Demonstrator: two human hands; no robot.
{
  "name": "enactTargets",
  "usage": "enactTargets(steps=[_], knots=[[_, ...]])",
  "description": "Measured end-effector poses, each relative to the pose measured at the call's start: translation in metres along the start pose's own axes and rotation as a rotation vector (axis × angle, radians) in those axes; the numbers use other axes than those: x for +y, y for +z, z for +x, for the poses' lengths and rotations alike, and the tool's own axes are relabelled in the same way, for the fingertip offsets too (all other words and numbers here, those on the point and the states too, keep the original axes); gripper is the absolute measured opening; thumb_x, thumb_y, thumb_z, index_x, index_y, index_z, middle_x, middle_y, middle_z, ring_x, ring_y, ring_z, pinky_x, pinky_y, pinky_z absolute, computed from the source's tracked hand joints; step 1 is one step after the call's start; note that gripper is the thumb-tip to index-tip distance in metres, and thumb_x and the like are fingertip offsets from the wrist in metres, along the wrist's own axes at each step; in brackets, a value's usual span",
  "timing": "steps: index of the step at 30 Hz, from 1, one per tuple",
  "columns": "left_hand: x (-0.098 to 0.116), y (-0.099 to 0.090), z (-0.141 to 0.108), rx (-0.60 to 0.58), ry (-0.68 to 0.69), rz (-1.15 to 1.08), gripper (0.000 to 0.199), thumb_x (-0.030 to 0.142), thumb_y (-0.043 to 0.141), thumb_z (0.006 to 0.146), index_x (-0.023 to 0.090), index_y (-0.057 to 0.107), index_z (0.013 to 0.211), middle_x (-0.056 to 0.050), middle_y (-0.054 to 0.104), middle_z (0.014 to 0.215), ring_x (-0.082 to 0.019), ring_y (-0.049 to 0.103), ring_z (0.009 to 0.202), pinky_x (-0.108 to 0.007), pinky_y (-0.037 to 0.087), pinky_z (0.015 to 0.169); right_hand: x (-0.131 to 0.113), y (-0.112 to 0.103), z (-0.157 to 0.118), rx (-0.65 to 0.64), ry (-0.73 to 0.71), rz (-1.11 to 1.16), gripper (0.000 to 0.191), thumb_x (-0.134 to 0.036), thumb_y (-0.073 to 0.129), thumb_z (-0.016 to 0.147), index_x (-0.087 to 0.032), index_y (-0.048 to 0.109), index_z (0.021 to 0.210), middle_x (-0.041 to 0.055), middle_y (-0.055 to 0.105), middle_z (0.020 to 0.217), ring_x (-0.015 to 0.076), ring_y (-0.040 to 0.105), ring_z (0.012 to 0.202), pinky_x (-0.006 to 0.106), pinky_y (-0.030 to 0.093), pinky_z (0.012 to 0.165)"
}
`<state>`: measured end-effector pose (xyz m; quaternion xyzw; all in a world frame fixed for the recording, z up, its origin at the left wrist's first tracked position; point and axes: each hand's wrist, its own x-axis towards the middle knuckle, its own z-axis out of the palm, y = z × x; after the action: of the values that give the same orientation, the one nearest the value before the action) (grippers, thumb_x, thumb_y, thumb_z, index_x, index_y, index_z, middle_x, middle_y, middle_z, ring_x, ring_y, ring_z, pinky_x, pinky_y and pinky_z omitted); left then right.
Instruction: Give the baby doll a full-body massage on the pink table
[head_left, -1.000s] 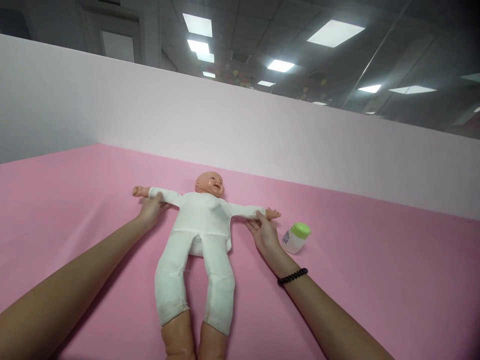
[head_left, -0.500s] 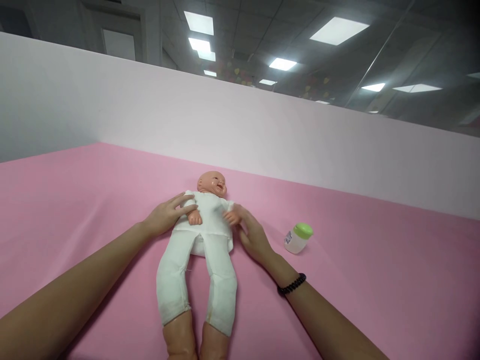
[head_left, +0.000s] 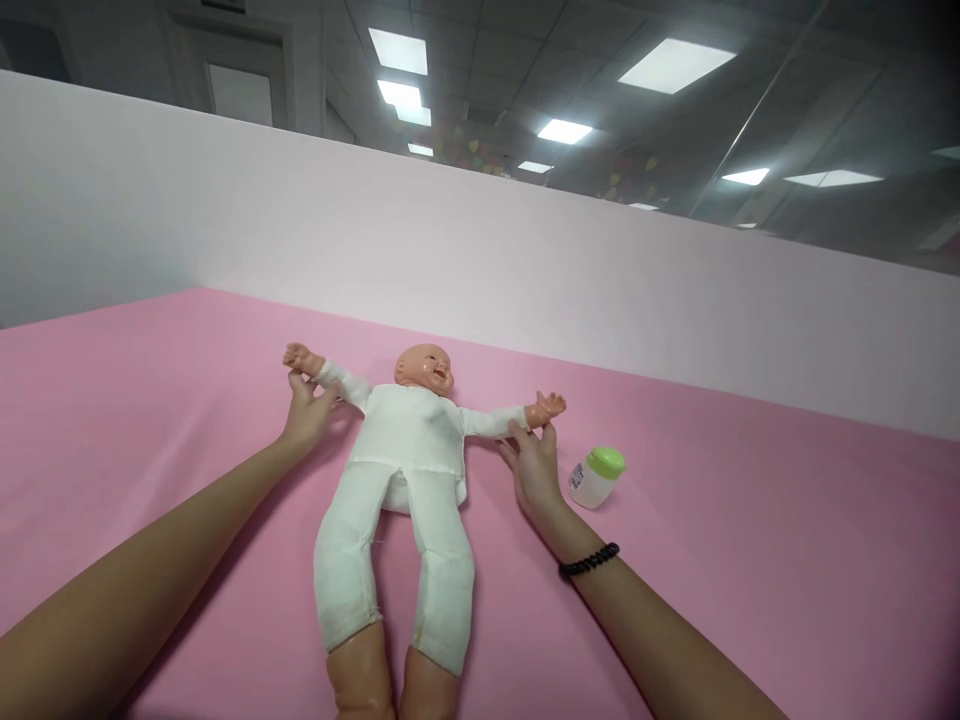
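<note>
Head view. A plastic baby doll in a white cloth bodysuit [head_left: 401, 470] lies face up on the pink fabric-covered table [head_left: 750, 560], head toward the pale partition wall [head_left: 525, 270] and bare tan legs toward the viewer. Both of its arms are drawn out sideways, so that the body forms a cross. The left hand [head_left: 306, 412] pinches the doll's sleeved arm just below its small plastic fist, fingers closed around the wrist; this appears to be what holds that arm raised and extended. The right hand [head_left: 534, 462], with a black beaded bracelet [head_left: 589, 559] at the wrist, grips the opposite sleeve end between thumb and fingertips, just under the doll's open plastic hand. Holding at the wrists leaves the torso flat and free on the cloth. A small translucent white bottle with a green cap [head_left: 594, 476] lies tilted just beside the right hand, not touching it.
</note>
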<state>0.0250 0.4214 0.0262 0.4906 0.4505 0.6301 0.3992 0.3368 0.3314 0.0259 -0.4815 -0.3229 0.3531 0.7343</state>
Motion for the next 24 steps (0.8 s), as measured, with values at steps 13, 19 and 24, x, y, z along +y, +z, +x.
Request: enactTargets(steps=[13,19,24], knots=[[-0.008,-0.004,-0.003,-0.338,0.399,0.403,0.049,0.036,0.055,0.091,0.024,0.041,0.136,-0.012,0.053,0.139,-0.025,0.057,0.124,-0.043,0.048,0.106,-0.004,0.001,-0.008,-0.234,-0.326,-0.258,0.068,-0.032,0.068,0.087,-0.032,0.037,0.147,0.0067,0.053,0.144,0.0227,0.057,0.126,0.043,0.049,0.105],[0.003,-0.003,-0.013,-0.646,0.695,0.811,0.038,0.032,0.042,0.096,0.032,0.062,0.128,-0.005,0.049,0.148,-0.025,0.051,0.131,-0.042,0.044,0.109,0.008,-0.001,-0.018,-0.741,-0.769,-0.876,0.047,-0.018,0.049,0.094,-0.036,0.059,0.137,0.0006,0.046,0.151,0.0261,0.032,0.147,0.052,0.028,0.121],[-0.002,0.0,-0.015,-0.519,0.498,0.566,0.042,0.038,0.051,0.093,0.029,0.052,0.134,-0.007,0.055,0.14,-0.024,0.055,0.126,-0.041,0.045,0.11,0.007,0.004,-0.02,-0.6,-0.641,-0.701,0.049,-0.022,0.048,0.096,-0.035,0.05,0.143,0.0015,0.048,0.15,0.0225,0.039,0.143,0.05,0.03,0.121]])
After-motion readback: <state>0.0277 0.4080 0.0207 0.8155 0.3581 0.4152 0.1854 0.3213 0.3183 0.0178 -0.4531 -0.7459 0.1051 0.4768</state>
